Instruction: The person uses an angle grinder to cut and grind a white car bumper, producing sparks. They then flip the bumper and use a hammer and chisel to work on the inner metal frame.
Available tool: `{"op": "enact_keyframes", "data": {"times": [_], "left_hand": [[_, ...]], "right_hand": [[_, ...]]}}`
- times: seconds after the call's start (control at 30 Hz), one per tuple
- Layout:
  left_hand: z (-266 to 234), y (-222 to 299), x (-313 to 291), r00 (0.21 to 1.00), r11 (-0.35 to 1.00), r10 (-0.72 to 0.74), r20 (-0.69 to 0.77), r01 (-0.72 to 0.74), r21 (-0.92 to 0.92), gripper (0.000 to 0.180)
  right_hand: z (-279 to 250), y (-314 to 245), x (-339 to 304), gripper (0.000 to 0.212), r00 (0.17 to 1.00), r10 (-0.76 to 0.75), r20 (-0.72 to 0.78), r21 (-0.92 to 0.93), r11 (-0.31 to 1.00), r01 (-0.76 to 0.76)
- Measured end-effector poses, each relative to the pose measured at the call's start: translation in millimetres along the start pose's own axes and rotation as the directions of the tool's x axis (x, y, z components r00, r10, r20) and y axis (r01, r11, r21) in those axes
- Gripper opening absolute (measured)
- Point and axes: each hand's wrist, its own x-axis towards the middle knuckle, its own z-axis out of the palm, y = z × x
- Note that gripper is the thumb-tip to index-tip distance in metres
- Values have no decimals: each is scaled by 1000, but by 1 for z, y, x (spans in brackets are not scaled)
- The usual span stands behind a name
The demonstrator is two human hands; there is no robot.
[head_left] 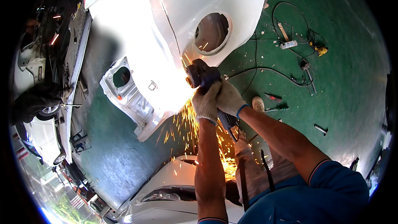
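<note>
My left hand [206, 102], in a white knit glove, wraps round an angle grinder [208, 73] from its left side. On the other side, my gloved right hand [230, 96] grips the same black tool. The grinder's head meets a white car body panel [232, 0] close to the lower end of a dark seam [166, 14]. Orange sparks [188, 120] spray downward, and a few fly up along the seam. Glare washes out much of the panel left of the contact. A round opening [212, 33] in the panel lies just above the grinder.
Across the green floor at right run a black cable [265, 69], a hammer [309, 76], a red-handled tool [273, 97] and a screwdriver [277, 109]. Below stands another white car [174, 207]. A long metal rail [78, 87] and another person's arm [37, 99] are at left.
</note>
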Motion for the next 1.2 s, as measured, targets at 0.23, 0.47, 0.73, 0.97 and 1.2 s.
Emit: {"op": "enact_keyframes", "data": {"times": [0.23,0.47,0.73,0.97,1.2], "left_hand": [[-15,-23,6,1000,1000,-22,-1,22,-19,44],[-10,-16,-1,1000,997,-14,-26,15,72,45],[-3,-10,-15,1000,994,27,-3,-27,106,53],[-1,-5,-7,1000,984,15,-12,-13,180,50],[-6,-5,-1,1000,985,26,-4,-25,169,50]], "right_hand": [[12,12,-3,40,1000,-17,16,-65,998,18],[5,4,-10,49,999,9,-31,-19,1000,-10],[-8,-2,-23,51,999,13,-31,43,999,-12],[13,26,-1,49,992,-112,-54,-34,993,110],[30,43,11,47,985,-162,-62,-74,985,157]]}}
